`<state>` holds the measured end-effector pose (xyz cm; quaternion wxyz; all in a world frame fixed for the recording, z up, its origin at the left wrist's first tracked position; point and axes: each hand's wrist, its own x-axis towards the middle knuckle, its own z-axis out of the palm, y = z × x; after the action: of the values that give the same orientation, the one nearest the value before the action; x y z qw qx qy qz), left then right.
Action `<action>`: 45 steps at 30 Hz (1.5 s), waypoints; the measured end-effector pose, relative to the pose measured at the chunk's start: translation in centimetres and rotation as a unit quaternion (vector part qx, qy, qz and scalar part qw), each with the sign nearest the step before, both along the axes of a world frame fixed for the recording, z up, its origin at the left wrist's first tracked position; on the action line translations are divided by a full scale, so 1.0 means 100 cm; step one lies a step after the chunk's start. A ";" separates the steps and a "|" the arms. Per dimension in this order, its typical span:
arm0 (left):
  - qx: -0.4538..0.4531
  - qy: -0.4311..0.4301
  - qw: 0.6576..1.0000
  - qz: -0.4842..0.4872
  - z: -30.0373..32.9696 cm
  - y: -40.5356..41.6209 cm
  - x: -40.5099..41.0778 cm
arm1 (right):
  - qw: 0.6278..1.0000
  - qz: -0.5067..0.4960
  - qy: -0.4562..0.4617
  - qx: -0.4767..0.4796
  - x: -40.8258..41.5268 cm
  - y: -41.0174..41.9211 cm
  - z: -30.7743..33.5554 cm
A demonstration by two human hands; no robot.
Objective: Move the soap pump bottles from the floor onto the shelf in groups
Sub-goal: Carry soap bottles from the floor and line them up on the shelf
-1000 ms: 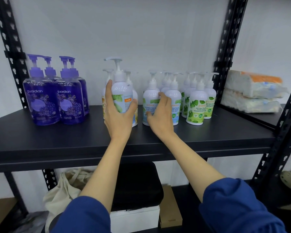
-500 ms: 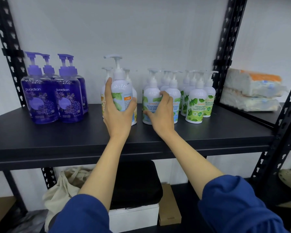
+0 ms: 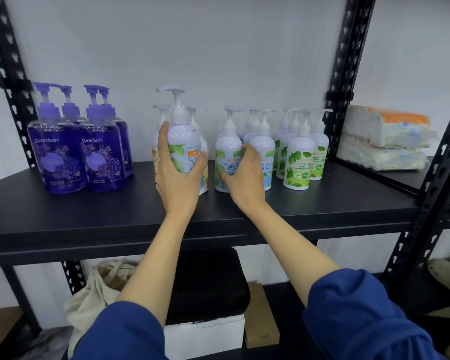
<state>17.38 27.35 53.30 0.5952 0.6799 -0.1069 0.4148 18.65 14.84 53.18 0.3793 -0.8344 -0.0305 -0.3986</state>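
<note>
On the black shelf (image 3: 63, 214) stand groups of pump bottles. My left hand (image 3: 178, 175) grips a white pump bottle (image 3: 183, 141) with a green-leaf label, held in front of the yellow-labelled white bottles (image 3: 204, 178). My right hand (image 3: 246, 175) rests against the front cool mint bottle (image 3: 227, 146), fingers spread over its label and touching the one beside it. To the right stands a group of white bottles with green labels (image 3: 299, 162). Several purple bottles (image 3: 78, 152) stand at the left.
Stacked plastic-wrapped packs (image 3: 382, 141) lie on the neighbouring shelf at right. Black perforated uprights (image 3: 346, 63) frame the shelf. Below are a cloth bag (image 3: 96, 294), a black case (image 3: 208, 279) on a white box (image 3: 205, 336), and a cardboard box (image 3: 260, 313).
Both hands stayed on the same bottles; the right hand shifted slightly lower on the cool mint bottle. The view moved a little.
</note>
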 end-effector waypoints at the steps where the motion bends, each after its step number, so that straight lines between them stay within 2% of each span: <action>1: -0.001 0.002 1.000 -0.001 0.000 0.000 0.000 | 1.000 -0.004 -0.002 -0.010 0.000 0.000 0.000; 8: 0.009 -0.010 1.000 -0.003 0.001 -0.001 -0.004 | 0.995 -0.047 0.001 -0.083 0.004 0.004 0.003; 15: 0.002 -0.008 1.000 -0.005 0.002 -0.002 -0.005 | 0.996 -0.053 0.005 -0.066 0.004 0.003 0.003; 20: 0.003 -0.002 1.000 -0.024 0.003 -0.002 -0.006 | 1.000 0.021 0.014 -0.017 -0.015 -0.019 0.006; 24: 0.011 0.008 0.998 -0.058 0.006 -0.012 -0.011 | 0.994 -0.010 0.086 -0.059 -0.038 -0.069 0.004; 27: 0.004 -0.006 0.994 -0.108 0.005 -0.031 -0.017 | 0.974 0.044 0.179 -0.133 -0.053 -0.104 0.001; 30: 0.023 -0.001 0.992 -0.127 -0.002 -0.053 -0.024 | 0.951 0.054 0.218 -0.214 -0.070 -0.114 -0.005; 36: 0.078 0.002 0.988 -0.134 -0.006 -0.063 -0.022 | 0.939 -0.048 0.193 -0.280 -0.084 -0.102 -0.020; 45: 0.090 0.017 0.984 -0.151 -0.007 -0.061 -0.024 | 0.937 -0.069 0.148 -0.309 -0.085 -0.103 -0.029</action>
<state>15.02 21.25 52.59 0.5892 0.7137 -0.2348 0.2972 10.19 4.55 50.29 0.0745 -0.9602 -0.0375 -0.2665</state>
